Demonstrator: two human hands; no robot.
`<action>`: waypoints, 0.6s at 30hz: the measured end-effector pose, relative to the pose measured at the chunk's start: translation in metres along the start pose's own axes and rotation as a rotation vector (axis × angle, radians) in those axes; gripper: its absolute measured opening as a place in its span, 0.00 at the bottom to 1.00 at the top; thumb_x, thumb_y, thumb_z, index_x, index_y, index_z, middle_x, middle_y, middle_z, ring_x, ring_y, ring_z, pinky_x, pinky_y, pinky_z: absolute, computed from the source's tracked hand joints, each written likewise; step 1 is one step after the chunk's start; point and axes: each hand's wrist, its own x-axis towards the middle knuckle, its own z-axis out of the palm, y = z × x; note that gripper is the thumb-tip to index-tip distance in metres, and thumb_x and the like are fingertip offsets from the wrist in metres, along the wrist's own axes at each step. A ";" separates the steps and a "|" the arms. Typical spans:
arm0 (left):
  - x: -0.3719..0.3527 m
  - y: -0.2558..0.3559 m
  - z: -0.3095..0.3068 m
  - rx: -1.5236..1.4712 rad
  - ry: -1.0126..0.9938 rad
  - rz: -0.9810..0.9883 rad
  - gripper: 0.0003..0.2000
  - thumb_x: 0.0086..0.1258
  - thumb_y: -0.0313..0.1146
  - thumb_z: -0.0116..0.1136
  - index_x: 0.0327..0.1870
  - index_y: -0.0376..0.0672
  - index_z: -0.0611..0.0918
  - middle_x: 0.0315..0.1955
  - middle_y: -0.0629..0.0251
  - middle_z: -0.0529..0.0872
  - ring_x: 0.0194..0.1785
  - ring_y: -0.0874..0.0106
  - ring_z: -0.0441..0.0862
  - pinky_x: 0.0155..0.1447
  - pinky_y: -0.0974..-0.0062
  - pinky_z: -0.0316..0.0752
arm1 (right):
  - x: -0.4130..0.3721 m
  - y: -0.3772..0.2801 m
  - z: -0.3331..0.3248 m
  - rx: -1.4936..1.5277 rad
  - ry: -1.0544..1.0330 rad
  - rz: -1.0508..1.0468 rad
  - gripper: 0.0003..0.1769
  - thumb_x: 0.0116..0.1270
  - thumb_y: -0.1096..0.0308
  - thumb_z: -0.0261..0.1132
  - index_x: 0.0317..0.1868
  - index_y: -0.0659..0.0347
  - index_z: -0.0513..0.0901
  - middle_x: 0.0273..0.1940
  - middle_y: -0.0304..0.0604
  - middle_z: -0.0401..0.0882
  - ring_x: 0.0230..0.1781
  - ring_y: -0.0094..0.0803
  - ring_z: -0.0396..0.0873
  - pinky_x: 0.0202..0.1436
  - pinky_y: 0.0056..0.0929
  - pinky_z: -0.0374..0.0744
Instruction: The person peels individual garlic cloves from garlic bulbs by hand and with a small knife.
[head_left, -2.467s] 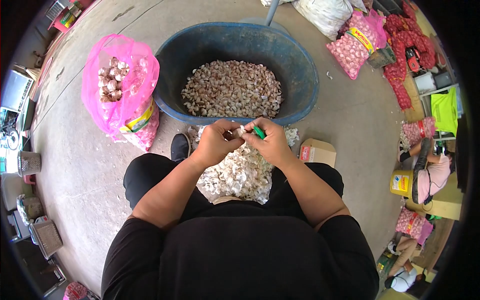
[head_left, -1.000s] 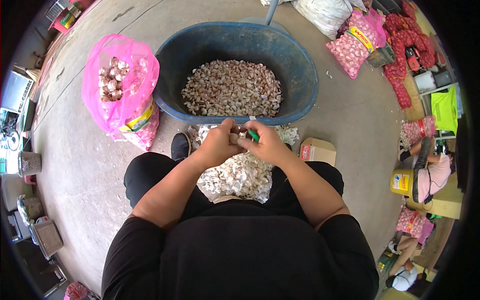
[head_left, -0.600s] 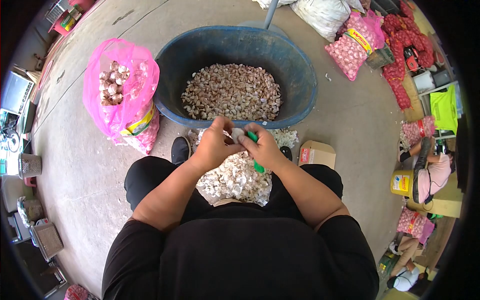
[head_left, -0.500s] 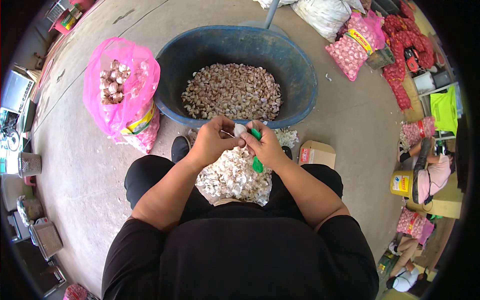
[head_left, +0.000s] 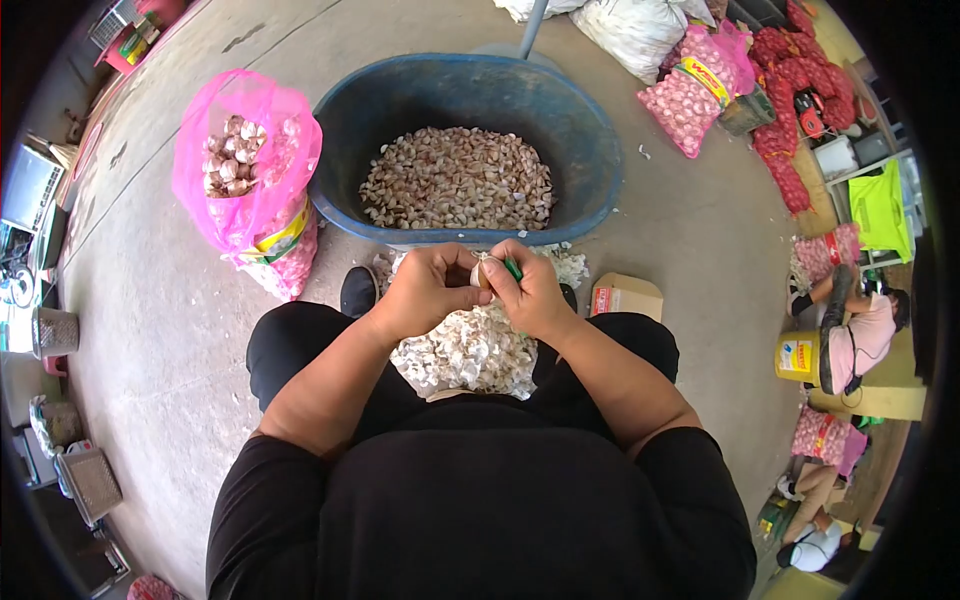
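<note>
My left hand and my right hand meet above my lap, both pinching one garlic bulb. My right hand also grips a small green-handled tool, its tip sticking up past the fingers. Under my hands lies a heap of white garlic skins between my knees. Just beyond stands a large blue tub filled with separated garlic cloves.
A pink mesh sack of garlic bulbs stands open to the left of the tub. A small cardboard box lies by my right knee. More garlic sacks lie at the upper right. Another person sits by a yellow bucket at right.
My hands stayed together on the bulb, working it and shifting slightly. The green tool, hanging below my right hand half a second ago, now points up above the fingers.
</note>
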 end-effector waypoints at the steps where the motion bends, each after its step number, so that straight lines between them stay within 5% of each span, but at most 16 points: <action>1: -0.002 0.003 0.000 -0.047 -0.014 0.003 0.11 0.55 0.22 0.60 0.37 0.33 0.73 0.29 0.65 0.78 0.33 0.77 0.78 0.35 0.82 0.74 | -0.001 -0.001 -0.001 0.029 -0.001 -0.006 0.11 0.63 0.63 0.58 0.29 0.62 0.70 0.14 0.36 0.66 0.15 0.21 0.63 0.20 0.21 0.65; 4: -0.008 0.012 0.002 -0.209 -0.019 -0.090 0.07 0.61 0.24 0.51 0.40 0.36 0.71 0.32 0.64 0.77 0.33 0.76 0.78 0.32 0.83 0.73 | 0.000 -0.033 -0.015 0.352 -0.150 0.419 0.12 0.65 0.61 0.55 0.29 0.61 0.71 0.14 0.33 0.65 0.12 0.18 0.62 0.16 0.18 0.63; 7: -0.007 0.005 -0.004 -0.517 0.064 -0.128 0.07 0.62 0.24 0.45 0.40 0.39 0.72 0.32 0.65 0.77 0.34 0.75 0.77 0.32 0.82 0.73 | -0.005 -0.043 -0.022 0.382 -0.053 0.424 0.14 0.67 0.57 0.51 0.30 0.60 0.71 0.14 0.34 0.66 0.11 0.17 0.62 0.14 0.15 0.63; 10: -0.006 0.005 -0.001 -0.570 0.219 -0.389 0.08 0.67 0.30 0.41 0.42 0.40 0.71 0.32 0.64 0.76 0.35 0.74 0.77 0.33 0.82 0.73 | -0.004 -0.035 -0.018 0.222 0.005 0.400 0.16 0.66 0.56 0.52 0.32 0.62 0.72 0.15 0.34 0.68 0.12 0.18 0.64 0.16 0.16 0.64; 13: 0.002 -0.016 -0.001 -0.774 0.072 -0.474 0.11 0.68 0.33 0.39 0.46 0.38 0.70 0.33 0.61 0.76 0.36 0.71 0.77 0.34 0.81 0.74 | -0.005 -0.032 -0.008 0.087 -0.089 0.414 0.17 0.66 0.57 0.53 0.33 0.64 0.72 0.18 0.35 0.72 0.19 0.21 0.71 0.24 0.20 0.68; 16: 0.028 -0.036 -0.005 -0.726 0.233 -0.465 0.13 0.69 0.34 0.39 0.47 0.36 0.69 0.32 0.58 0.76 0.36 0.68 0.77 0.35 0.79 0.75 | -0.005 -0.010 -0.012 0.148 0.012 0.311 0.21 0.66 0.52 0.50 0.46 0.62 0.73 0.20 0.38 0.73 0.11 0.16 0.62 0.15 0.14 0.62; 18: 0.055 -0.032 -0.019 -0.589 0.270 -0.397 0.15 0.68 0.33 0.40 0.51 0.33 0.65 0.36 0.53 0.76 0.38 0.63 0.76 0.41 0.72 0.75 | -0.002 -0.004 -0.025 0.234 0.053 0.431 0.22 0.66 0.52 0.50 0.46 0.63 0.72 0.20 0.41 0.72 0.11 0.16 0.61 0.15 0.15 0.62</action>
